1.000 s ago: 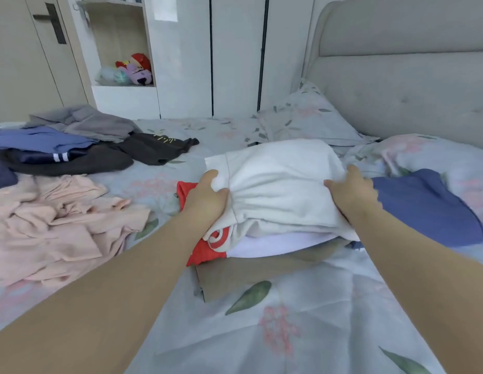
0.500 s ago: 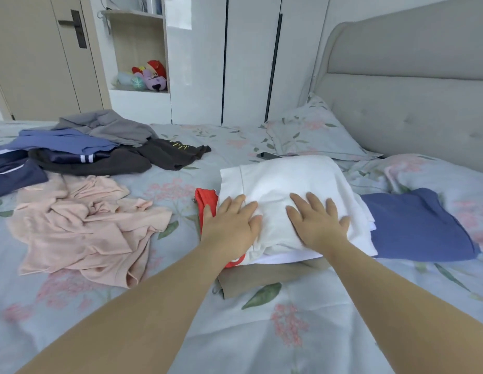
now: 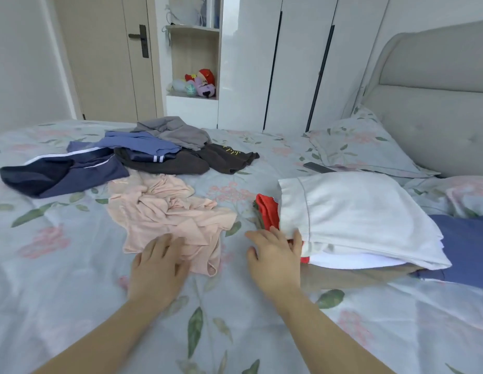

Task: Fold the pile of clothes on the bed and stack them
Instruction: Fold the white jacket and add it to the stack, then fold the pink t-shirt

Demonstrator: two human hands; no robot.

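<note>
Resting flat with straight fingers, the left hand [image 3: 157,268] touches the crumpled pink cloth [image 3: 170,217] on the bed [image 3: 73,306]. The right hand [image 3: 275,256], flat too, touches the folded stack [image 3: 356,220] beside it.

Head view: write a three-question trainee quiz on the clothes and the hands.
1. True or false: the white garment lies on top of the folded stack.
2. Pick one. The left hand: A) lies with straight fingers on the near edge of the pink garment; B) grips the white garment; C) is out of view.
3. Fill in: the garment that shows at the folded stack's left edge, just past the fingers of the right hand, is coloured ____.

Key: 1 true; 2 A; 3 red.
</note>
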